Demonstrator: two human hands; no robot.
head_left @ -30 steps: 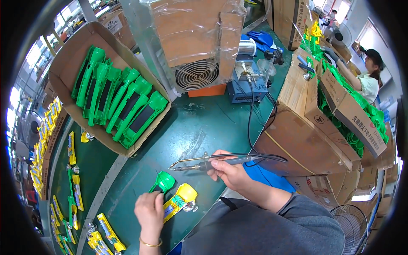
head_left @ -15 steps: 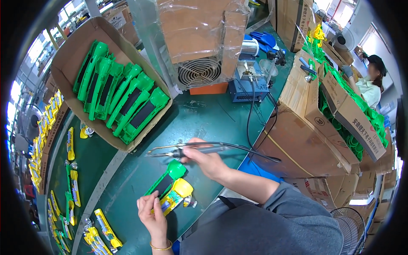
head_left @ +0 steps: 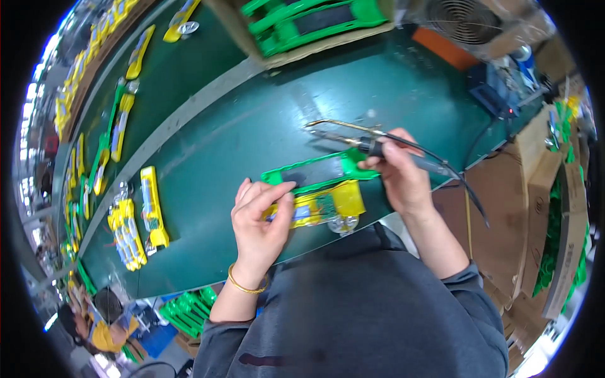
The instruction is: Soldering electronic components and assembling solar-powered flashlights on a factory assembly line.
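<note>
A soldering iron (head_left: pixel 370 146) with a thin brass-coloured feed tube beside its tip is gripped in my right hand (head_left: pixel 406 179), tip pointing left above the table. Below the tip lies a green flashlight casing half (head_left: pixel 324 171) with a dark strip inside. Against its near side is a yellow flashlight casing half (head_left: pixel 345 200) holding a small green circuit board (head_left: pixel 325 206). A clear round reflector (head_left: pixel 343 224) sits at its near edge. My left hand (head_left: pixel 258 217) is closed at the left end of the two casings, thumb over the yellow one; its fingertips partly hide them.
A cardboard box (head_left: pixel 277 62) of green casings stands at the far side. Yellow casings (head_left: pixel 152 208) lie to the left, with more along the far-left table. A blue soldering station (head_left: pixel 488 88) is at the far right, beside a cardboard carton (head_left: pixel 498 214).
The view has turned and moved closer to the table. The soldering iron stays in my right hand, its tip still above the green casing. My left hand remains at the casings' left end.
</note>
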